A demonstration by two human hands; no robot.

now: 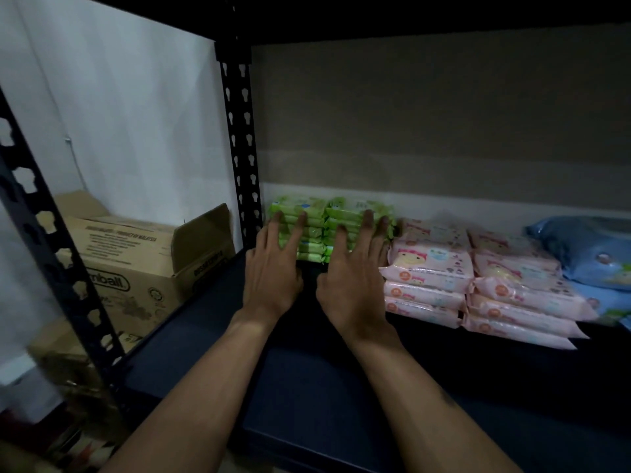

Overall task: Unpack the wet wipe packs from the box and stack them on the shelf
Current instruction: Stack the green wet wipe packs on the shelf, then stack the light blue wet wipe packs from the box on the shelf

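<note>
The green wet wipe packs stand in two neat side-by-side stacks at the back left corner of the dark shelf, just beside the pink packs. Both arms reach in. The left hand and right hand lie flat, fingers straight and spread, pressing the stacks' front faces and gripping nothing.
</note>
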